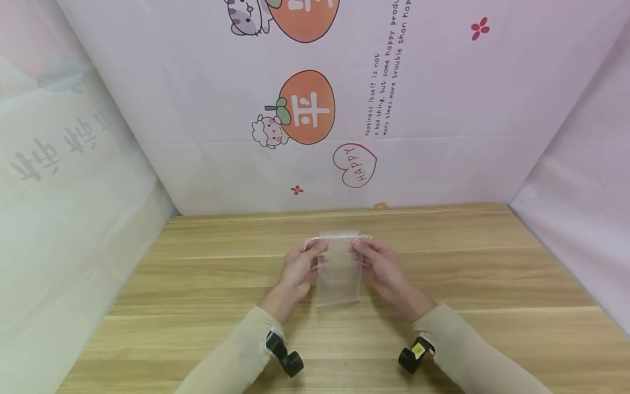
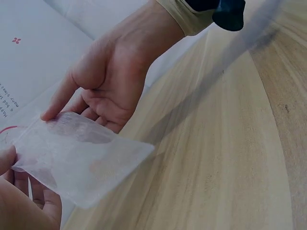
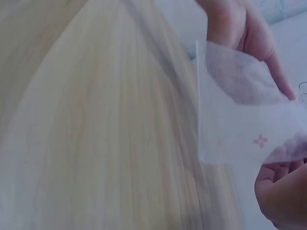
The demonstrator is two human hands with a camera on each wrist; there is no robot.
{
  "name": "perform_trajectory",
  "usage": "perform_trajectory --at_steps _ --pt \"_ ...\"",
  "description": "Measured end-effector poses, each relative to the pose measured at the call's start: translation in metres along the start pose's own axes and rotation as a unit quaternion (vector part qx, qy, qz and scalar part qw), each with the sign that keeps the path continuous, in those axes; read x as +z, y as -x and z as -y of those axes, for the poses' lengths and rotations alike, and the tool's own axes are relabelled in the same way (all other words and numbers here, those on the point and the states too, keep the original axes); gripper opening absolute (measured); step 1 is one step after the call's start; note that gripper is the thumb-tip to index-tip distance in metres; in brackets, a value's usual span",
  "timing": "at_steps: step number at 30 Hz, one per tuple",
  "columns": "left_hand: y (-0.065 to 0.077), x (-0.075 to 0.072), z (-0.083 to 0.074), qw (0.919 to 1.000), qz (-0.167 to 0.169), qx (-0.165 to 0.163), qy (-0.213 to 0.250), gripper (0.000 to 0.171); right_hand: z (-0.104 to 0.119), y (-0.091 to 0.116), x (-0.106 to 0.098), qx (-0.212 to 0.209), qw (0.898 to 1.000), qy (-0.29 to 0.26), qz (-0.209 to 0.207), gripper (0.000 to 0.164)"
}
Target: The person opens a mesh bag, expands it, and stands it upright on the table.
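Observation:
A sheer white drawstring pouch [image 1: 339, 282] is held up above the table between both hands, its flat bottom toward the person. My left hand [image 1: 297, 269] pinches its left side near the top, thumb in front and fingers behind. On the opposite side my right hand [image 1: 385, 268] grips the edge in the same way. A thin white cord [image 1: 365, 237] sticks out at the upper corners. In the left wrist view the pouch [image 2: 91, 163] looks flat, and fingers show through its mesh. From the right wrist, a printed flower is visible through the fabric [image 3: 230, 129].
A wood-grain table [image 1: 206, 306] lies beneath the hands. Behind it stands a white printed backdrop [image 1: 433, 109], with white cloth walls at left [image 1: 74, 219] and right [image 1: 581, 180]. A small black camera [image 1: 284, 354] is strapped to each wrist.

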State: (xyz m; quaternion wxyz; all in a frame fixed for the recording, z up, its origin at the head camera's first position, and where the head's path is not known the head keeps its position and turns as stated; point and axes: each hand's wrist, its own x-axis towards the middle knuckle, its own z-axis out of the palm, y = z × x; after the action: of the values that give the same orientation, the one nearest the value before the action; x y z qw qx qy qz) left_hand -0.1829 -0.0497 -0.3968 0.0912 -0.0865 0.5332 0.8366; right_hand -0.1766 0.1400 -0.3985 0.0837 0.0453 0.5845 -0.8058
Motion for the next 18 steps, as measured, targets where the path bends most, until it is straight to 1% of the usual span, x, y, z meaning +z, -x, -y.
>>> perform_trajectory --at_steps 1,3,5,6,8,10,12,13,15,16,18 --pt "0.0 -0.001 -0.002 1.0 0.001 0.0 -0.002 0.006 0.0 0.0 -0.001 -0.011 1.0 0.019 0.0 0.008" --pt "0.001 -0.003 -0.005 1.0 0.002 0.002 -0.005 0.006 0.002 -0.001 -0.003 -0.043 0.997 0.065 -0.009 0.015" --pt "0.002 -0.005 -0.007 1.0 0.003 0.003 -0.008 0.008 0.005 -0.001 -0.006 -0.082 0.99 0.116 -0.024 0.026" --pt "0.002 -0.006 -0.008 0.9999 0.004 0.004 -0.011 0.009 0.007 -0.002 -0.008 -0.102 0.983 0.147 -0.032 0.032" --pt "0.003 -0.007 -0.01 0.9998 0.009 0.002 -0.015 0.014 0.012 -0.004 -0.012 -0.144 0.968 0.202 -0.036 0.039" --pt "0.004 -0.007 -0.011 0.9997 0.015 -0.003 -0.021 0.017 0.017 -0.006 -0.016 -0.18 0.953 0.241 -0.021 0.042" --pt "0.005 -0.006 -0.011 0.9995 0.02 -0.005 -0.025 0.019 0.021 -0.008 -0.017 -0.204 0.944 0.258 0.01 0.042" --pt "0.006 -0.005 -0.011 0.9994 0.022 -0.006 -0.025 0.019 0.022 -0.008 -0.018 -0.208 0.943 0.258 0.027 0.04" --pt "0.007 -0.003 -0.01 0.9994 0.023 -0.006 -0.026 0.015 0.023 -0.008 -0.016 -0.204 0.945 0.251 0.053 0.037" --pt "0.008 -0.002 -0.01 0.9993 0.024 -0.005 -0.026 0.013 0.022 -0.008 -0.015 -0.2 0.947 0.245 0.061 0.036" --pt "0.009 -0.001 -0.009 0.9993 0.027 -0.005 -0.025 0.01 0.021 -0.007 -0.013 -0.195 0.948 0.243 0.064 0.034"
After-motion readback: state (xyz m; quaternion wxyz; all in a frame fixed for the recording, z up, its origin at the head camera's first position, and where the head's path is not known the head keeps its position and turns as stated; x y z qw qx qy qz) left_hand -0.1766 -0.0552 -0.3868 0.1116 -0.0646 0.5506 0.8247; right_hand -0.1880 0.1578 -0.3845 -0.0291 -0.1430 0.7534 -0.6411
